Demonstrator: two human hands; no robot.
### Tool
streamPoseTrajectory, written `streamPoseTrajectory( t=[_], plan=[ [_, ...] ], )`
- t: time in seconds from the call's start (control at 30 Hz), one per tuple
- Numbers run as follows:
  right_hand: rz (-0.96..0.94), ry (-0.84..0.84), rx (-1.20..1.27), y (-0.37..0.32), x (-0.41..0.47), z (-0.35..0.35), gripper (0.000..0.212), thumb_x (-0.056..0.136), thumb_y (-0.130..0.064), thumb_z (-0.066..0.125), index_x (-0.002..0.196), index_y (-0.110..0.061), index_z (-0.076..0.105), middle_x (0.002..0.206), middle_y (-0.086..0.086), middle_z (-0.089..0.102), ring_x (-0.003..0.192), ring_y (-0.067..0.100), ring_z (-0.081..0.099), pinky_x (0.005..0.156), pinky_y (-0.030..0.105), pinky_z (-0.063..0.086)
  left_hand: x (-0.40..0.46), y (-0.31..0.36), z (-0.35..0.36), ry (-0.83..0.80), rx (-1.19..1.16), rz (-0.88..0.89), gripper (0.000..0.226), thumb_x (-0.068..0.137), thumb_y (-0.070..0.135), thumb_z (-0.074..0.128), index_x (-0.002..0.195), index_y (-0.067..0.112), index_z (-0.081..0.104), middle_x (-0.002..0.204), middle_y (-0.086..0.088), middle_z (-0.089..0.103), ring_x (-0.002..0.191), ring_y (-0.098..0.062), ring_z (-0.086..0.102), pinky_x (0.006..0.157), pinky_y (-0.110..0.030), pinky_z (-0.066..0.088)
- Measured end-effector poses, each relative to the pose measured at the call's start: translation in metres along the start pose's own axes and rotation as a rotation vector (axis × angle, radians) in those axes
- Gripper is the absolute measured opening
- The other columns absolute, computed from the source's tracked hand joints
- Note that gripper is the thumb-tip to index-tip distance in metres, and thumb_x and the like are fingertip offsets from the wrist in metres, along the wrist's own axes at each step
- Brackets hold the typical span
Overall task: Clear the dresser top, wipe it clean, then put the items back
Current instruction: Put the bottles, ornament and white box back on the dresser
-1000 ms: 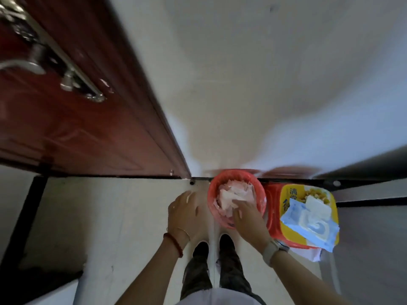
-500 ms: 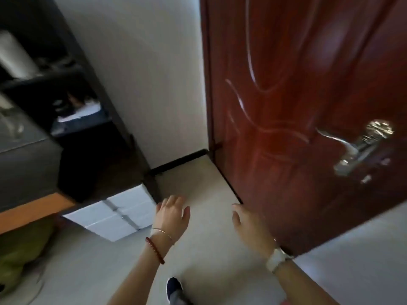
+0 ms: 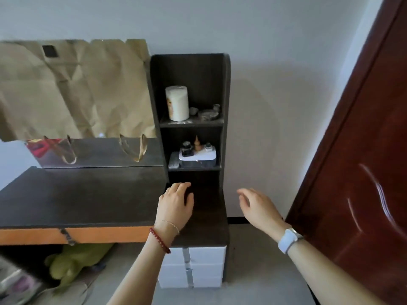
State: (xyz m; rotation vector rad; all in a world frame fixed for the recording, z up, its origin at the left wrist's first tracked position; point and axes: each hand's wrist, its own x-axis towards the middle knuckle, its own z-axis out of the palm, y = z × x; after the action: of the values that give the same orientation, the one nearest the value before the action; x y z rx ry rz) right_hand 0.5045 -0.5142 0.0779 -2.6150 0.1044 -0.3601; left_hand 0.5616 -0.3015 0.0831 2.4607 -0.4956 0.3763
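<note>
The dark dresser top (image 3: 77, 194) fills the frame from nine o'clock to centre, bare of objects. At twelve o'clock its shelf tower (image 3: 225, 106) holds a white cylinder (image 3: 178, 103) above small bottles (image 3: 196, 146). At six o'clock the left hand (image 3: 175, 204) hovers with fingers relaxed, empty; at four o'clock the right hand (image 3: 258, 205), loosely spread, holds nothing.

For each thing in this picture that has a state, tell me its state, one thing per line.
left hand: open, holds nothing, over the dresser top.
right hand: open, holds nothing, in the air beside the dresser.
dresser top: bare, nothing stands on it.
white canister: upright on the upper shelf.
white drawers: closed.
mirror: mostly covered with brown paper.
door: open, swung into the room.
</note>
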Motion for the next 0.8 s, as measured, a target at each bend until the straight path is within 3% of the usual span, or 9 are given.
streamPoseTrajectory(
  t=[0.33, 0.47, 0.6, 0.7, 0.8],
  plan=[
    [0.047, -0.111, 0.121, -0.005, 0.134, 0.067, 0.036, 0.096, -0.019, 0.041, 0.131, -0.015, 0.044, 0.135, 0.0, 0.049, 0.123, 0.015, 0.046, 0.094, 0.019, 0.034, 0.111, -0.077, 0.047, -0.048, -0.143, -0.177, 0.041, 0.088, 0.022, 0.054, 0.127, 0.013, 0.046, 0.126, -0.007, 0.05, 0.113, -0.024, 0.051, 0.092, -0.034, 0.044],
    [0.064, -0.098, 0.171, 0.011, 0.209, 0.1, 0.04, 0.094, -0.017, 0.044, 0.133, -0.014, 0.04, 0.136, 0.003, 0.046, 0.124, 0.017, 0.044, 0.099, 0.027, 0.038, 0.18, -0.101, 0.081, -0.063, -0.203, -0.206, 0.056, 0.084, 0.021, 0.06, 0.134, 0.011, 0.036, 0.133, -0.009, 0.041, 0.121, -0.023, 0.042, 0.095, -0.022, 0.033],
    [0.09, -0.069, 0.14, 0.02, 0.284, 0.13, 0.047, 0.091, -0.013, 0.048, 0.136, -0.011, 0.035, 0.14, 0.008, 0.039, 0.129, 0.025, 0.035, 0.104, 0.033, 0.034, 0.248, -0.121, 0.117, -0.128, -0.205, -0.236, 0.078, 0.076, 0.021, 0.069, 0.139, 0.008, 0.025, 0.141, -0.015, 0.029, 0.132, -0.03, 0.029, 0.108, -0.034, 0.026],
    [0.178, -0.043, 0.039, 0.022, 0.325, 0.151, 0.056, 0.087, -0.014, 0.052, 0.138, -0.011, 0.029, 0.141, 0.013, 0.034, 0.129, 0.031, 0.03, 0.105, 0.039, 0.03, 0.28, -0.133, 0.135, -0.214, -0.136, -0.278, 0.093, 0.073, 0.03, 0.072, 0.142, 0.013, 0.013, 0.146, -0.013, 0.02, 0.134, -0.031, 0.021, 0.107, -0.038, 0.025],
    [0.23, -0.041, -0.091, 0.025, 0.348, 0.165, 0.062, 0.083, -0.017, 0.058, 0.138, -0.007, 0.031, 0.131, 0.021, 0.04, 0.119, 0.04, 0.035, 0.099, 0.046, 0.033, 0.298, -0.139, 0.147, -0.256, -0.062, -0.315, 0.096, 0.07, 0.04, 0.072, 0.142, 0.017, 0.013, 0.147, -0.01, 0.019, 0.133, -0.031, 0.022, 0.105, -0.043, 0.028]
  ],
)
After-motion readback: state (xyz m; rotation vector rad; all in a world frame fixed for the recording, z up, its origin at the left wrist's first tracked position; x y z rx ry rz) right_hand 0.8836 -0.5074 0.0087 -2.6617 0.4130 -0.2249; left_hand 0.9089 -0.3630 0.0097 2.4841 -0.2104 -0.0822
